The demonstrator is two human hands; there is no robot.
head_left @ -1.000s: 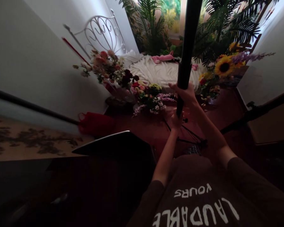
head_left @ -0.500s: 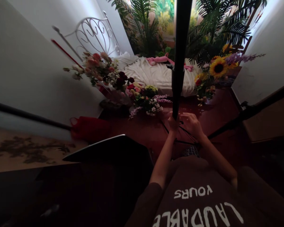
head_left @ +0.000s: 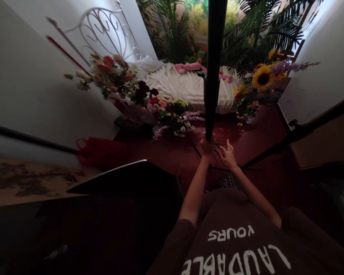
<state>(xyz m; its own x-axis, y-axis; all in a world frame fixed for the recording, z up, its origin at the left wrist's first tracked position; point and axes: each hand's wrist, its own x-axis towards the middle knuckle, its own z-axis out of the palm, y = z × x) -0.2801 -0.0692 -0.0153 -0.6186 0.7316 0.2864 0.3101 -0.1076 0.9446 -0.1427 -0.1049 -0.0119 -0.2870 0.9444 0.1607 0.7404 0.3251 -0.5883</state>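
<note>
A black light stand [head_left: 213, 76] rises upright in front of me, its thin legs spreading over the dark red floor. Low on its pole, my left hand [head_left: 207, 145] is wrapped round the tube. Just to the right, my right hand [head_left: 227, 153] has its fingers spread, close to a small dark knob [head_left: 217, 145] on the stand. Whether a fingertip touches that knob I cannot tell. The upper end of the pole runs out of the top of the view.
Bouquets [head_left: 172, 114] stand before a low bed with a white sheet [head_left: 177, 86] and a pink plush toy [head_left: 189, 68]. Sunflowers [head_left: 262, 79] are at right. Another black pole [head_left: 309, 130] slants in there. A red bag [head_left: 100, 152] and a dark panel [head_left: 132, 179] lie left.
My right hand has opened its fingers and dropped slightly lower, a little away from the pole. My left hand keeps its hold. The whole view has shifted slightly.
</note>
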